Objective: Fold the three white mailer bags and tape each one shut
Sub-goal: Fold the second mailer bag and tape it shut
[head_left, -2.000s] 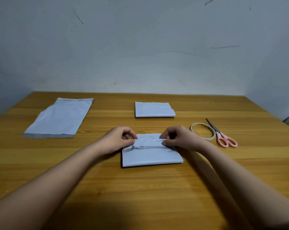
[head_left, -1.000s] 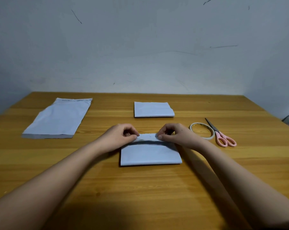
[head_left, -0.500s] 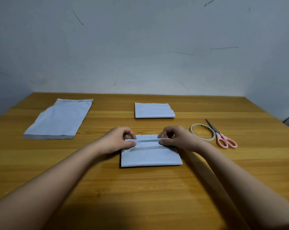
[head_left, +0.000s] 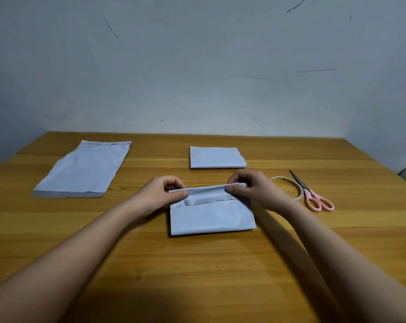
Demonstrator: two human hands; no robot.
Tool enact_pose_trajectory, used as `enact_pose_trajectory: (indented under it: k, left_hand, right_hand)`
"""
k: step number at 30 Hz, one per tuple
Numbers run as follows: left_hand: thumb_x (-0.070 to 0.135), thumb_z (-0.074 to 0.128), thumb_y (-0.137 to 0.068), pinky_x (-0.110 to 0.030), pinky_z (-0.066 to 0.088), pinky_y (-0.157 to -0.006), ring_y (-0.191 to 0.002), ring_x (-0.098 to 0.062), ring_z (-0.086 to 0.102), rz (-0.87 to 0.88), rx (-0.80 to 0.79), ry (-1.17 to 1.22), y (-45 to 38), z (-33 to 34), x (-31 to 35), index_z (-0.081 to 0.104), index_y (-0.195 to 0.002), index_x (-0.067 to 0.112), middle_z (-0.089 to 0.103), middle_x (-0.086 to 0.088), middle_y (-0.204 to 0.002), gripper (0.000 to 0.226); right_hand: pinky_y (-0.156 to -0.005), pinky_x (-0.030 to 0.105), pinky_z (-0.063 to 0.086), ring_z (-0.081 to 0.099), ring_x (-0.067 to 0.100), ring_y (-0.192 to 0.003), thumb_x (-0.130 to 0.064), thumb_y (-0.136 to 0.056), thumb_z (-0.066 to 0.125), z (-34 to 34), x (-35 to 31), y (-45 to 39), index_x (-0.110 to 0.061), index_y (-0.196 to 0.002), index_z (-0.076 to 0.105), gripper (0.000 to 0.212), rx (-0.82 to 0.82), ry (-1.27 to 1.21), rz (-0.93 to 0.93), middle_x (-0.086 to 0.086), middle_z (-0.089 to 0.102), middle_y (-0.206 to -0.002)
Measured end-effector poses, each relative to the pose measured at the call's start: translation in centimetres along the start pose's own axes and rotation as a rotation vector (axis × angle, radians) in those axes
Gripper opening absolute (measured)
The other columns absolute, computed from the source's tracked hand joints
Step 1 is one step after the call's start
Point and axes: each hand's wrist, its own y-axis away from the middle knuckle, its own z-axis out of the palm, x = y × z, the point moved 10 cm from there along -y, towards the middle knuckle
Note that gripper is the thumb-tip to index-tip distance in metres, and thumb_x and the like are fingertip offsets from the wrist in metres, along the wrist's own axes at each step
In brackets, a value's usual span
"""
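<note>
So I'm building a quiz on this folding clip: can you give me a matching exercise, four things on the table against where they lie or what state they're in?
Things:
1. flat mailer bag
2. folded mailer bag
3. middle mailer bag
4. scissors

States:
A. pinched at its top flap by the left hand and right hand
B. beside the tape roll, far right
C. unfolded, far left
D. folded, lying untouched behind the hands

Pairs: 1-C, 2-D, 3-A, 4-B
</note>
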Motion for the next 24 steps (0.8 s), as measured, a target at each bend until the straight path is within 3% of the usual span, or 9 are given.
enact_pose_trajectory:
  k: [5,12,15,20,24]
  left_hand:
    - [0.018,0.070,-0.085,-0.026,0.034,-0.059,-0.066,-0.016,0.047,-0.015,0.010,-0.011,0.1,-0.3,0.5,0.064,-0.079,0.014,0.059,-0.007,-0.072,0.009]
    - [0.012,0.073,-0.081,-0.023,0.047,-0.067,-0.069,-0.009,0.062,-0.036,0.022,0.010,0.0,0.0,-0.3,0.063,-0.089,0.019,0.069,-0.001,-0.078,0.015]
    - [0.011,0.073,-0.081,-0.011,0.044,-0.060,-0.067,-0.005,0.060,-0.030,0.004,-0.051,0.1,0.5,-0.3,0.060,-0.095,0.023,0.067,-0.001,-0.082,0.022]
    - [0.007,0.071,-0.082,-0.010,0.041,-0.059,-0.064,-0.003,0.053,0.001,-0.012,-0.108,0.2,0.8,-0.3,0.059,-0.098,0.022,0.061,0.001,-0.080,0.025]
    - [0.012,0.073,-0.080,-0.007,0.041,-0.066,-0.063,0.007,0.051,0.060,0.006,-0.265,0.2,0.6,0.1,0.058,-0.098,0.031,0.059,0.006,-0.094,0.030]
  right_hand:
    - [-0.066,0.026,0.048,0.058,0.010,-0.070,-0.028,-0.085,0.070,0.0,0.7,-0.1,-0.003,-0.084,0.068,0.025,-0.083,-0.001,0.081,0.005,0.067,-0.077]
    - [-0.060,0.025,0.041,0.051,0.012,-0.064,-0.020,-0.081,0.075,0.4,1.8,0.1,-0.009,-0.080,0.066,0.015,-0.050,-0.050,0.132,0.003,0.060,-0.068]
    - [-0.059,0.022,0.041,0.052,0.008,-0.063,-0.022,-0.080,0.076,0.4,2.2,0.3,-0.016,-0.077,0.066,0.012,-0.058,-0.040,0.128,-0.003,0.061,-0.066]
    - [-0.067,0.021,0.048,0.057,0.001,-0.064,-0.020,-0.080,0.076,0.9,2.6,0.4,-0.022,-0.085,0.066,0.011,-0.107,0.016,0.126,-0.007,0.063,-0.068]
    - [-0.078,0.026,0.050,0.059,0.006,-0.078,-0.022,-0.080,0.076,0.7,3.1,0.3,-0.028,-0.088,0.067,0.014,-0.093,0.103,0.126,-0.001,0.069,-0.091]
